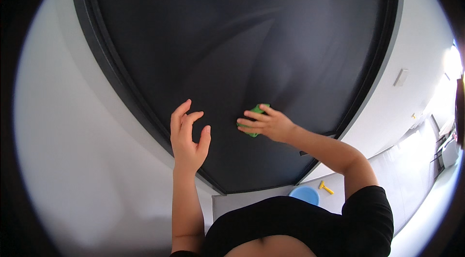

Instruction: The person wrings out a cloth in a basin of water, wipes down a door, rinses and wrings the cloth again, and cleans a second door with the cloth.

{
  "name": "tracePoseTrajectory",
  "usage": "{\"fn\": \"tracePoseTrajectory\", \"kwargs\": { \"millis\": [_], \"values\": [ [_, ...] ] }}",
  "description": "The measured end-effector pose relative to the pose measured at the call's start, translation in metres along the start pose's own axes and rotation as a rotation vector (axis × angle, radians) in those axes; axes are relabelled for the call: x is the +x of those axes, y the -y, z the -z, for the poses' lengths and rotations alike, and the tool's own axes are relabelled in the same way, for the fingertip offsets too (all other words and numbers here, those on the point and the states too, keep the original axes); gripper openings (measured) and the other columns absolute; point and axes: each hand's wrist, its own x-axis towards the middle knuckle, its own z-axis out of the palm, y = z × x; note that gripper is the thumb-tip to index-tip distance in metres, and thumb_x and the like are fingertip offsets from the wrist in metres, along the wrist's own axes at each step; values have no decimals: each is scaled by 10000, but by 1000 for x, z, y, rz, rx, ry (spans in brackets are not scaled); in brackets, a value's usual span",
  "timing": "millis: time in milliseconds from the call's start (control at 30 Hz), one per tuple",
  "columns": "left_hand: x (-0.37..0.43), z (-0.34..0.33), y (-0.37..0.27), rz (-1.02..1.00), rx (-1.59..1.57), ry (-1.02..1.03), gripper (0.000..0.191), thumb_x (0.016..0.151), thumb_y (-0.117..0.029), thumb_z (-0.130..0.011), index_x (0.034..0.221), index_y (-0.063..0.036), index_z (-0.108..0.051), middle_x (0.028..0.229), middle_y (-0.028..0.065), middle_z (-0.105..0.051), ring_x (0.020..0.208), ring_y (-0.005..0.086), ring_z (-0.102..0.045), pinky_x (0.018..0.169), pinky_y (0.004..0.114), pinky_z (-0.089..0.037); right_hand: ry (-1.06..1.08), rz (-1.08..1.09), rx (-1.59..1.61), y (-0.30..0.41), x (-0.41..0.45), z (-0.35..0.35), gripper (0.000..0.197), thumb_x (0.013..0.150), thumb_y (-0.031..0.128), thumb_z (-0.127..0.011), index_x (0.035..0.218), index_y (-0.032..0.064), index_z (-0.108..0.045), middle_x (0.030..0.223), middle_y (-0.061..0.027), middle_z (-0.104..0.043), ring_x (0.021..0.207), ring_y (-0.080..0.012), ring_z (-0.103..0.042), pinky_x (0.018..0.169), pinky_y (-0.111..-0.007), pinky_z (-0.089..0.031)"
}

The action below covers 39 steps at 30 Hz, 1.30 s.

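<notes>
A dark door [218, 57] in a dark frame stands before me, its surface showing faint streaks and a soft sheen. Against its lower middle part, my right hand [265, 122] presses a green cloth [253, 134], with fingers spread over it. Much of the cloth is hidden under the fingers. My left hand [189, 137] is raised near the door's left side, fingers apart and curved, holding nothing. Behind my right forearm, part of a dark door handle [304, 153] shows near the door's right edge.
A light blue basin [306, 194] stands on the pale floor, partly hidden by my body. Beside it lies a yellow squeegee-like tool [326, 187]. White walls [91, 130] flank the door; the right one carries a switch plate [401, 77]. A chair [450, 152] is at the far right.
</notes>
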Motion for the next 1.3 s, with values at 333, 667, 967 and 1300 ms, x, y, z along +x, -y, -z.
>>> {"fn": "tracePoseTrajectory", "kwargs": {
  "millis": [333, 667, 967, 1300],
  "values": [
    [-11, 11, 15, 99, 19, -49, 225, 853, -116, -668, 1055, -23, -635, 1347, 151, -504, 1186, 316, -518, 962, 410, -439, -614, -887, -108, -148, 104, 104, 690, 760, 379, -716, 1408, 299, -493, 1523, -82, -372, 1401, -414, -293, 1075, -685, -229],
    [-36, 49, 38, 158, 5, -63, 236, 846, -64, -655, 1076, -18, -625, 1327, 166, -511, 1215, 344, -516, 1009, 431, -427, -21, 3, 58, 40, 66, 0, 599, 802, 266, -694, 1369, 346, -516, 1527, 81, -352, 1459, -204, -242, 1168, -468, -223],
    [-55, 66, 50, 217, -13, -159, 207, 859, -62, -651, 1059, -19, -621, 1290, 156, -552, 1163, 322, -556, 987, 407, -449, -522, -671, -81, -77, 165, 90, 687, 704, 393, -760, 1348, 328, -532, 1478, -31, -418, 1376, -346, -334, 1052, -686, -261],
    [-76, 82, 46, 207, 48, -164, 193, 857, -29, -633, 1048, -3, -625, 1188, 140, -631, 1079, 283, -610, 918, 371, -486, -18, 18, 28, 75, 142, 4, 565, 840, 301, -648, 1391, 307, -525, 1540, 46, -340, 1428, -216, -276, 1131, -509, -254]
  ]
}}
